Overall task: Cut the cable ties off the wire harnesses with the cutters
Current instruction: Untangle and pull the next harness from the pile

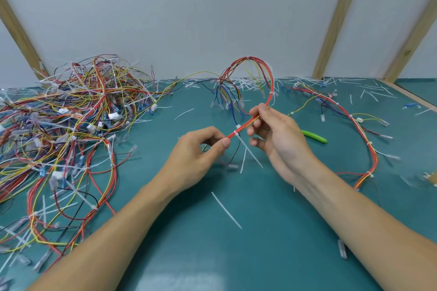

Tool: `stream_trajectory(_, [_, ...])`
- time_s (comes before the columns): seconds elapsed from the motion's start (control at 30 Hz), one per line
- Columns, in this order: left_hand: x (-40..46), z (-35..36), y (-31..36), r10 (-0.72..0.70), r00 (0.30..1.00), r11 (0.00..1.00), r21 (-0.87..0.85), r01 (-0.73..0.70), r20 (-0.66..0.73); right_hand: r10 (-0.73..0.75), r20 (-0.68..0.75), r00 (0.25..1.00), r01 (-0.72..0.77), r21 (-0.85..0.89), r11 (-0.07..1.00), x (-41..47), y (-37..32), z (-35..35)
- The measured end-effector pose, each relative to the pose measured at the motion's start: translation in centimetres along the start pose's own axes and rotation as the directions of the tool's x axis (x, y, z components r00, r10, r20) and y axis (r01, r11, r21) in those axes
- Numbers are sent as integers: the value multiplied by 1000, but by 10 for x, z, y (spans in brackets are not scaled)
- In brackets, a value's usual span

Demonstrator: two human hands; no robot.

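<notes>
At the centre of the frame both hands hold one red wire harness above the teal desk. The left hand has its grip closed on the lower end of the bundle, pinching it between thumb and curled fingers. The right hand grips the same bundle a little higher, fingers curled round it. Between the two hands, white cable ties wrap the red wires, their long tails hanging down toward the desk. From the right hand the harness arches up and over toward the upper middle of the frame, where its loose ends with small connectors dangle just above the desk.

The cutters, showing only a green handle, lie on the desk just right of the right hand, partly hidden behind it; neither hand touches them.

A large tangled pile of harnesses fills the left side of the frame. Another harness lies spread out on the right. Cut white tie pieces are scattered over the desk, thickest along the back wall.
</notes>
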State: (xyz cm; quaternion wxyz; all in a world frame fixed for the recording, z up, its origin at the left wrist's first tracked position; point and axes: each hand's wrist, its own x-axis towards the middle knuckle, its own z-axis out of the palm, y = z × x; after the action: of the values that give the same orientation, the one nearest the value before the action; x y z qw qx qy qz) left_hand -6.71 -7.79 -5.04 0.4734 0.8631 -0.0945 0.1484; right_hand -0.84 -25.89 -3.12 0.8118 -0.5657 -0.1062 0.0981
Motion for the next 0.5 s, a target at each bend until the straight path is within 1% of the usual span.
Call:
stream_trajectory(0.07, [0, 0, 1, 11, 1000, 999, -51, -11, 0, 21, 20, 1000, -21, 0, 1000, 2, -2, -3])
stream_trajectory(0.13, [0, 0, 1, 16, 999, 995, -95, -19, -32, 35, 63, 997, -31, -58, 998, 1, -2, -4])
stream_trajectory(0.2, [0, -1, -1, 12, 998, 994, -106, -19, -66, 38, 106, 994, -17, -192, 981, -2, 2, -3])
stream_trajectory(0.27, [1, -2, -2, 5, 997, 993, -116, -14, -71, 31, 139, 990, 19, -340, 940, -6, 8, 0])
stream_trajectory(0.3, [1, -2, -2, 2, 998, 991, -137, -12, -69, 25, 144, 989, 32, -379, 925, -7, 10, 1])
stream_trajectory(0.37, [1, -3, -2, -2, 997, 984, -179, -11, -73, 4, 140, 990, 53, -400, 915, -8, 10, 2])
stream_trajectory(0.5, [0, -1, -2, 4, 999, 982, -191, -14, -50, -66, 109, 992, 111, -477, 872, -7, 7, 2])
